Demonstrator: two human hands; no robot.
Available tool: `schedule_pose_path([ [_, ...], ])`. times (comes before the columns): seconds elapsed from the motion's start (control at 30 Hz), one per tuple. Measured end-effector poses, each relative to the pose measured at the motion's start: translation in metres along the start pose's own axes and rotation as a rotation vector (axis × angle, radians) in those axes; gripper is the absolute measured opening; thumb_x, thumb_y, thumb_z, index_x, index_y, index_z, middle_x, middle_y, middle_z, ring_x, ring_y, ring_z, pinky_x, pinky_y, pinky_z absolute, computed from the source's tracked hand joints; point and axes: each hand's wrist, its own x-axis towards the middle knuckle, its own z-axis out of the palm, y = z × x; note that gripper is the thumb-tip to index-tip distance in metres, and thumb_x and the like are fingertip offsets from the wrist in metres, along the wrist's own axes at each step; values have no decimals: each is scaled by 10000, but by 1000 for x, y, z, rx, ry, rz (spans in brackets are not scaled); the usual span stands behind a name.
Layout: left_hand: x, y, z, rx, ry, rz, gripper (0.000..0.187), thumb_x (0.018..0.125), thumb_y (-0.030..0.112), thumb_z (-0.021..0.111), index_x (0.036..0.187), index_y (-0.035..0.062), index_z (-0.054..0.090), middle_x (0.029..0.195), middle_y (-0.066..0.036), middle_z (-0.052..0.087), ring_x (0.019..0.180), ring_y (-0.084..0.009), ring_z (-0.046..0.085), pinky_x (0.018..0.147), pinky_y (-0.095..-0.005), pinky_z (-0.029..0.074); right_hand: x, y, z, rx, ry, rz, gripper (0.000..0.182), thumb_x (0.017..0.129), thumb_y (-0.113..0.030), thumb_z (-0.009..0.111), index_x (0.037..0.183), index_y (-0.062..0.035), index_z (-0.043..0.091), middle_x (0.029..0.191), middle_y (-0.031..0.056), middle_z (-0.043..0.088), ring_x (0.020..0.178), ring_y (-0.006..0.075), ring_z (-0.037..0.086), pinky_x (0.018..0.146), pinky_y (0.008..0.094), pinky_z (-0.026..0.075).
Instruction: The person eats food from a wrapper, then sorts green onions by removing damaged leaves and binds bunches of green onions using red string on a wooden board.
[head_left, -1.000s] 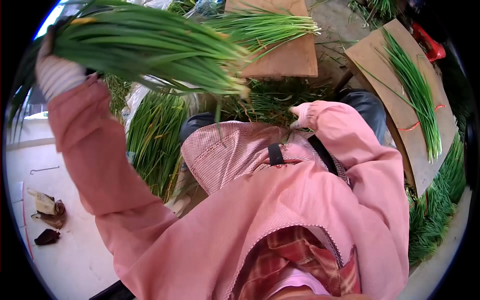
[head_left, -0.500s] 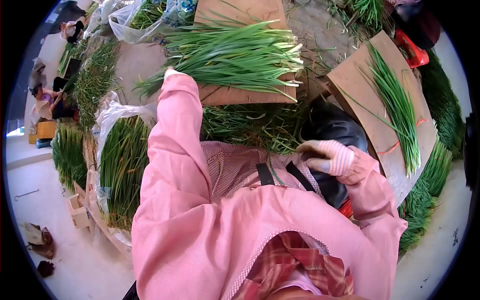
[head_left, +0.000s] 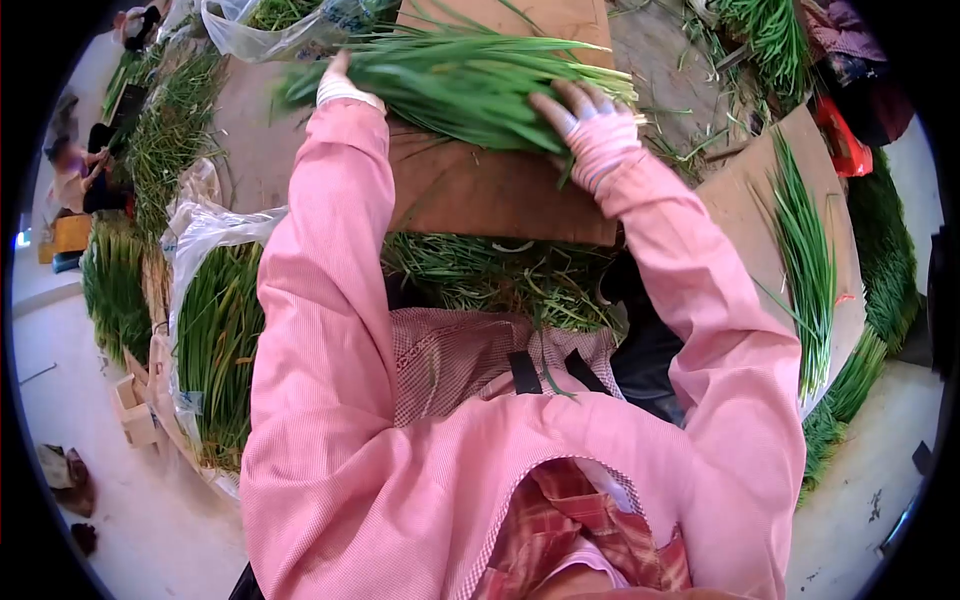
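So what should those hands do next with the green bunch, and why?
Perhaps the right hand should gently pat the pale ends even. They stick out unevenly from the green bunch over the board, and that hand lies close to them. The left hand is at the leafy end, so it could steady the bunch.

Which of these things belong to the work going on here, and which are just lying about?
In use, it seems:
- long green stalks, with the left hand and right hand on them
- front board, beneath them
- perhaps the side bundle

Apparently just lying about:
- crumpled brownish item, on the floor
- red item, beyond the side bundle
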Motion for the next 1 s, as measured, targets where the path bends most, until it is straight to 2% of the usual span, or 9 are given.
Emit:
schedule_pose_path([
  [0.07,27,0,4,73,-278,339,497,769,316,589,1192,114,424,1228,-71,445,1123,-274,398,957,-473,262,25,17,-4,57,-108,68,755,612,-262,703,1264,-257,323,1232,102,402,1101,331,416,853,429,395],
  [0.2,-55,-2,-6,70,-265,259,555,738,278,635,1207,101,396,1206,-113,440,1148,-264,366,909,-509,313,70,44,-15,293,-387,177,729,652,-229,677,1276,-222,300,1113,168,471,1020,341,474,845,384,409],
  [0.33,-63,-14,-61,113,28,375,521,736,246,624,1191,111,408,1108,-101,489,1068,-268,416,861,-480,357,36,-5,-23,1,-360,209,681,665,-293,657,1264,-261,334,1207,109,431,1080,298,442,860,395,414],
  [0.53,-76,-101,-105,200,-124,689,410,712,183,655,1051,11,500,1028,-117,519,901,-224,496,798,-354,418,12,-9,-23,195,-296,10,619,689,-328,658,1234,-216,387,1174,122,461,1045,317,457,859,389,408],
  [0.6,-117,-127,-85,258,-127,620,474,665,136,703,1069,26,480,1040,-91,522,920,-195,496,814,-296,400,34,32,-2,600,-302,-107,588,705,-339,652,1212,-156,418,1134,153,494,1050,317,465,865,376,404],
  [0.67,-124,-154,-77,231,-210,584,414,680,126,692,1041,35,510,972,-70,549,885,-186,509,794,-292,412,44,53,-5,1112,-285,200,571,709,-340,654,1187,-112,441,1109,173,513,1063,308,465,880,362,391],
  [0.77,-126,-189,-74,224,-485,290,368,705,144,667,1034,56,528,897,-48,567,834,-171,533,727,-287,443,65,72,-27,236,-314,412,764,636,-337,708,1272,-131,338,1131,219,496,1074,338,464,903,360,373],
  [0.9,-155,-185,-76,382,-523,87,405,730,170,634,1103,111,491,915,-26,563,827,-164,547,710,-314,454,69,167,-7,156,-95,536,806,631,-379,722,1271,-101,318,1176,198,476,1079,296,464,917,333,359],
  [1.0,-157,-180,-81,345,-416,209,440,728,193,635,1131,142,465,1013,-28,528,852,-174,528,710,-325,447,29,168,-67,358,140,461,467,748,-256,647,1140,-55,491,999,91,582,884,191,526,803,292,410],
])
